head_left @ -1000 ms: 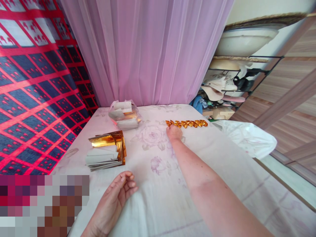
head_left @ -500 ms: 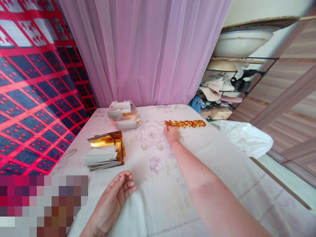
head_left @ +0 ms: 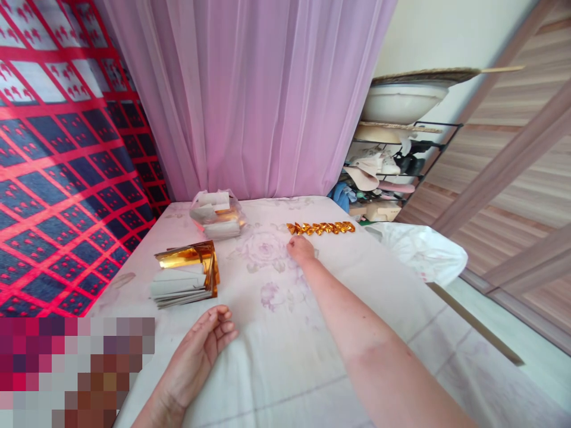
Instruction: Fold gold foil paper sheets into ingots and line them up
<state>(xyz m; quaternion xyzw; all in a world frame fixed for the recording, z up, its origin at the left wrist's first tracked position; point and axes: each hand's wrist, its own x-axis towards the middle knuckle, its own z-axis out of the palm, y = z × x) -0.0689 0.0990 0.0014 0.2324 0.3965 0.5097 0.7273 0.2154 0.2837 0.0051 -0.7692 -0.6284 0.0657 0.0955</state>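
Note:
A row of small folded gold foil pieces (head_left: 322, 228) lies across the far right part of the cloth-covered table. My right hand (head_left: 302, 249) is just in front of the row's left end, fingers curled in, with no foil showing in them. At the near left, my left hand (head_left: 203, 351) rests palm inward over the cloth, its fingers loosely bent and apart, holding nothing. Beyond it sits a fanned stack of foil-faced paper sheets (head_left: 182, 282), gold on some faces and grey-white on others.
Behind the stack is a clear plastic bag (head_left: 215, 214) with more such paper in it. A purple curtain (head_left: 267, 101) hangs at the far edge. To the right stand a white plastic bag (head_left: 414, 249) and a shelf rack with a white basin (head_left: 401, 104).
My right hand has drawn back slightly from the left end of the foil row. My left hand keeps nearly the same pose. The whole view has shifted a little.

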